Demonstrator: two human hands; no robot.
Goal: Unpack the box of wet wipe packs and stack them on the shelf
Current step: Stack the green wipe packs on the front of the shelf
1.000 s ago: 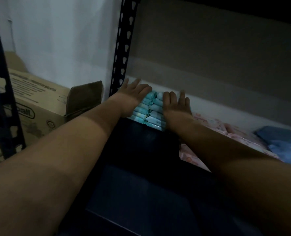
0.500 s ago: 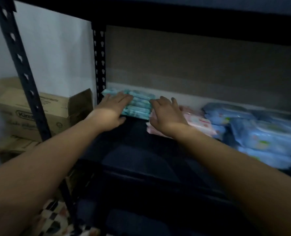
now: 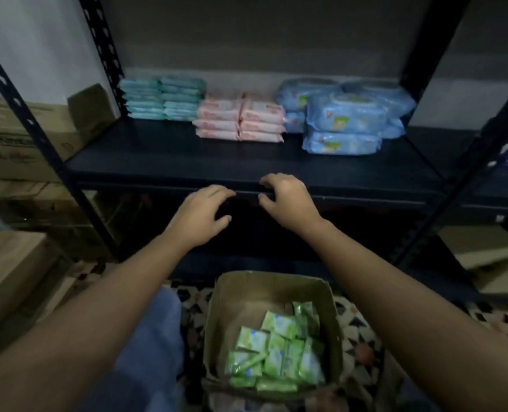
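An open cardboard box [image 3: 272,288] stands on the floor below me, with several green wet wipe packs [image 3: 276,356] lying loose inside. On the dark shelf [image 3: 169,157] sit teal packs [image 3: 162,98] at the back left, pink packs [image 3: 240,121] in the middle and larger blue packs [image 3: 344,114] to the right. My left hand [image 3: 200,217] and my right hand [image 3: 287,197] hover empty in front of the shelf's front edge, fingers curled and apart, above the box.
Black perforated uprights [image 3: 23,111] frame the shelf at both sides. Brown cartons [image 3: 17,135] are stacked to the left, another carton [image 3: 6,281] nearer me. A patterned floor mat [image 3: 362,331] lies under the box. My knee in blue cloth [image 3: 154,346] is beside the box.
Both hands have left the teal stack and drawn back from the shelf's rear to its front edge. The view has pulled back and tilted down, bringing the box of green packs into sight.
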